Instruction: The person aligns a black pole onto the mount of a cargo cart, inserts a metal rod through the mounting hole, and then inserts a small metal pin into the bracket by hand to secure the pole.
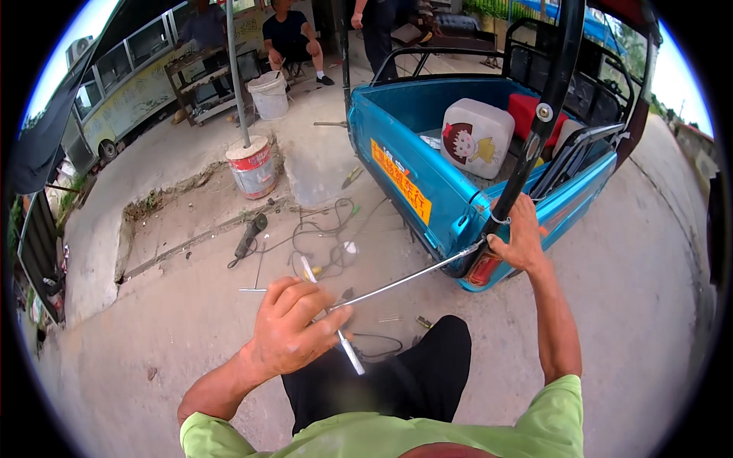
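Note:
My left hand (294, 324) is closed around the crossbar of a T-handle wrench (405, 285). The wrench's long silver shaft slants up to the right, and its tip meets the foot of a black post (546, 114). At that spot my right hand (522, 235) wraps the post from the right, with the thumb beside the wrench tip; part of its fingers is hidden behind the post. A wire loop (500, 220) circles the post just above the thumb. The post rises at the rear corner of a blue cargo tricycle bed (458, 183), above a red tail lamp (484, 269).
A cartoon-printed seat box (479, 137) and a red box (527, 113) sit in the bed. On the concrete lie an angle grinder (250, 235), tangled cables (313, 237) and another T-handle wrench (254, 289). A paint bucket (252, 172) holds a pole. Beyond are a white bucket (269, 98) and several people.

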A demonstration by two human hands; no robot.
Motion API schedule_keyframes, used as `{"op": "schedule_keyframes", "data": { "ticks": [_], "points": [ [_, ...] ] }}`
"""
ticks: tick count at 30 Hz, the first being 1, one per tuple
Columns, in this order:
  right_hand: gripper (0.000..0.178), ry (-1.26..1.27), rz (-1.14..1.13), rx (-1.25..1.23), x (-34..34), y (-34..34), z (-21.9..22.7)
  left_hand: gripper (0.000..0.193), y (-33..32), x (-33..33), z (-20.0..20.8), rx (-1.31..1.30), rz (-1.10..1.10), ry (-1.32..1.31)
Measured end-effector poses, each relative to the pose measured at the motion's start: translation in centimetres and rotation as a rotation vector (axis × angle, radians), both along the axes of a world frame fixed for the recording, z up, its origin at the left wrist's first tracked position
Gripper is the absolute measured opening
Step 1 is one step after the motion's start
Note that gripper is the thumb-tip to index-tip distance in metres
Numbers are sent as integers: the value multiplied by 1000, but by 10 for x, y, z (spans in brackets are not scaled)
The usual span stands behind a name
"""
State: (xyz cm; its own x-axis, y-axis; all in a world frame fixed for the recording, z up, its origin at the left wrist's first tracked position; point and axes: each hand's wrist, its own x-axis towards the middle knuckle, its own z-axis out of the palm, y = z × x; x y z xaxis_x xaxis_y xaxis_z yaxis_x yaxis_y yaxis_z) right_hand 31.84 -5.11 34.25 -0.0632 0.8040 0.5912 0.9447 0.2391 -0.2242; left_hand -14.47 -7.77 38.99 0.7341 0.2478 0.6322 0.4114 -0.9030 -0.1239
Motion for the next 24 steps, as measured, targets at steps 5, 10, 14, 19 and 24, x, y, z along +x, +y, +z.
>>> {"op": "schedule_keyframes", "data": {
  "ticks": [5,10,14,19,24],
  "points": [
    [61,-36,-2,74,-2,1,-1,25,-20,-1,-24,-745,-48,-155],
    [62,-52,-23,69,-5,-4,0,44,-37,13,-64,-1981,-31,-1008],
    [62,-54,-31,71,-3,-7,-2,54,-43,16,-74,-1990,-45,-1179],
    [62,-46,-27,50,-3,-7,-3,77,-50,31,-76,-1607,-33,-1323],
    [64,-54,-23,54,-1,-8,0,71,-51,26,-85,-1358,63,-1087]
  ]
}}
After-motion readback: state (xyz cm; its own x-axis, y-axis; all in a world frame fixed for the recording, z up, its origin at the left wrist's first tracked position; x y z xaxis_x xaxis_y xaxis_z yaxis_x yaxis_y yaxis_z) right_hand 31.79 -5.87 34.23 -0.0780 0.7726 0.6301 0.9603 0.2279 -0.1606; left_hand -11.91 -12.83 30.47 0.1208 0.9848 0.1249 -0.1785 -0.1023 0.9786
